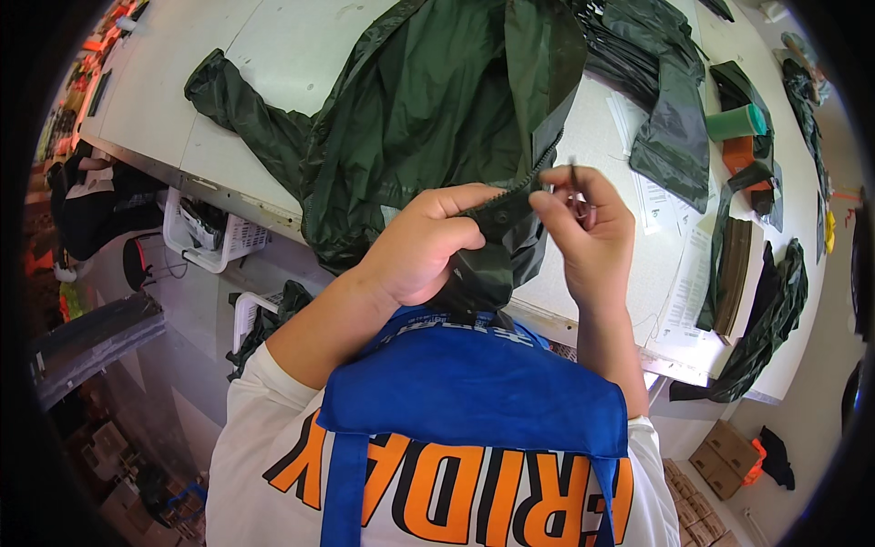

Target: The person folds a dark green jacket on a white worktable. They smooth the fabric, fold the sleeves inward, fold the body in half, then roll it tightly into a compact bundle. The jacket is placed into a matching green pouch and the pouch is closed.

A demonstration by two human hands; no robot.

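A dark green jacket (428, 118) lies spread over the table's near edge, its inside facing up and one sleeve stretched to the left. A dark zipper (547, 162) runs along its right front edge. My left hand (424, 242) is closed on the jacket's lower front edge, thumb and forefinger pinching the cloth beside the zipper end. Close by on the right, my right hand (588, 223) has its fingers curled round a small pair of scissors (576, 196), mostly hidden by the fingers. Its thumb tip is at the zipper edge; whether it touches the cloth I cannot tell.
More dark green garment pieces (670, 137) lie on the white table (273, 55) to the right. Near them are a green cup-like roll (736, 122), printed sheets (688, 283) and a dark bundle (775, 328) over the edge. White baskets (244, 239) stand below the table at left.
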